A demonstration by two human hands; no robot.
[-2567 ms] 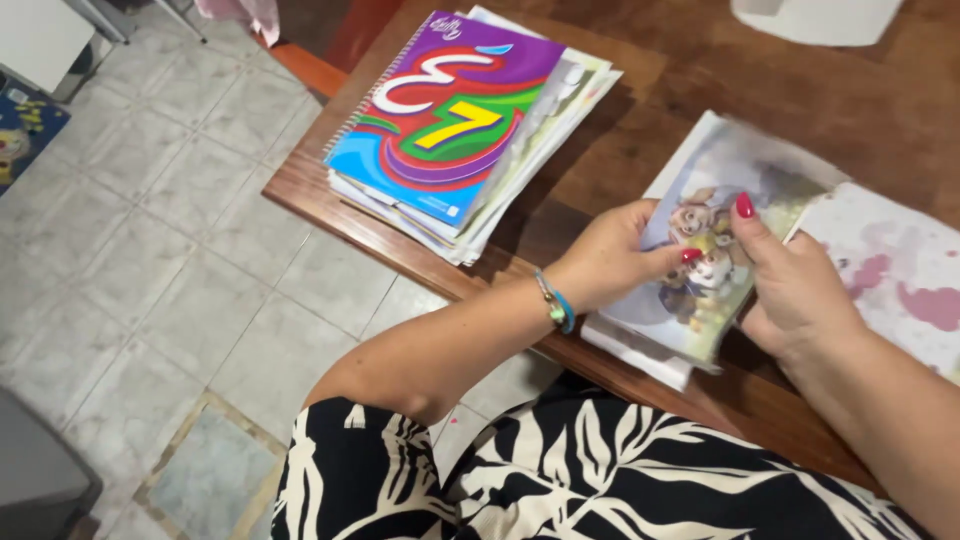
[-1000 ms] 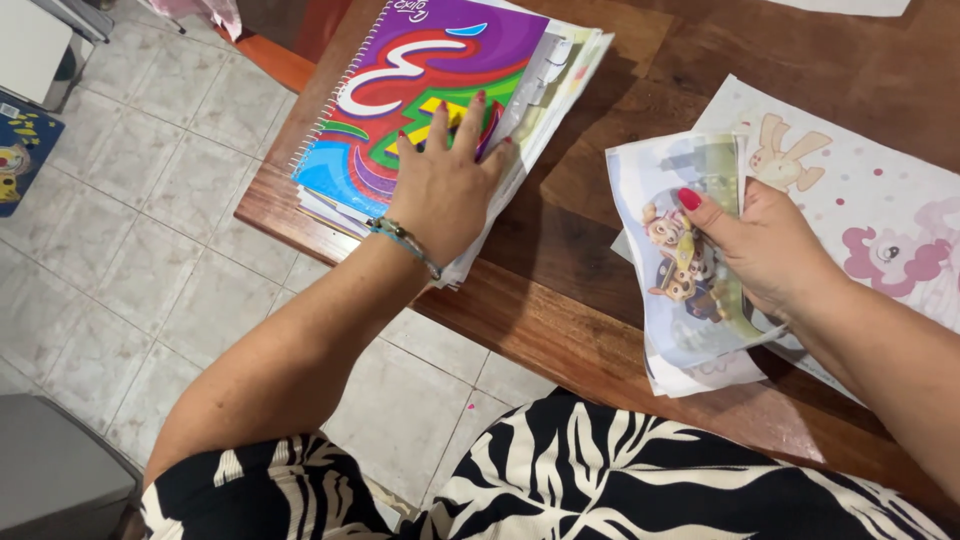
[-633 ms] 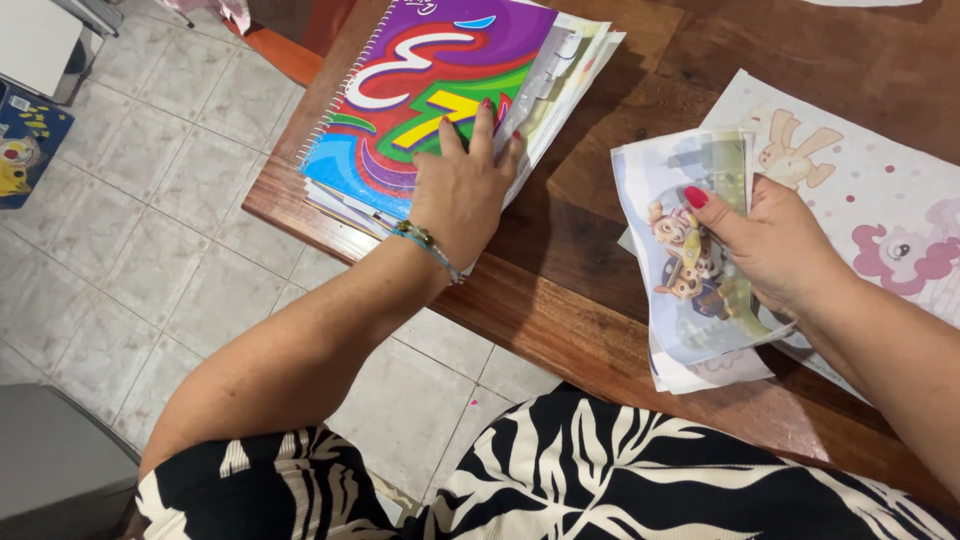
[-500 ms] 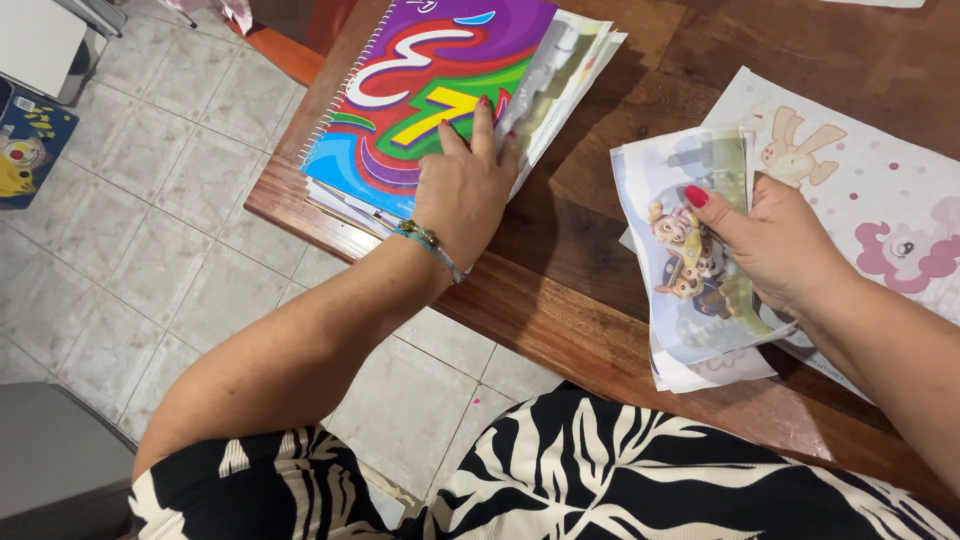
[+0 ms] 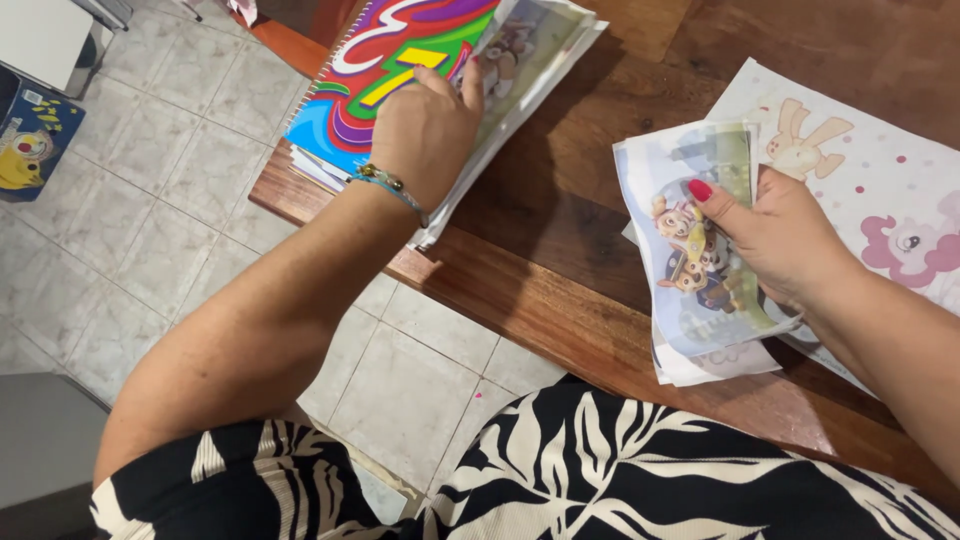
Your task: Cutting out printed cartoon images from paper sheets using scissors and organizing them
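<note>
Risk: the notebook point(image 5: 400, 60) stack overhangs the counter point(image 5: 560, 290) edge; pressure from the left hand point(image 5: 425, 135), fingers flat on its cover, could tip it. Right of the notebook, the right hand point(image 5: 775, 235) pinches loose cartoon sheets point(image 5: 700, 260), glossy and liable to slip.

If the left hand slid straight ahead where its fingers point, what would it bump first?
Probably nothing new: the left hand already rests on the colourful spiral notebook, fingers at the cartoon sheet beneath its cover. Beyond them the picture ends.
</note>
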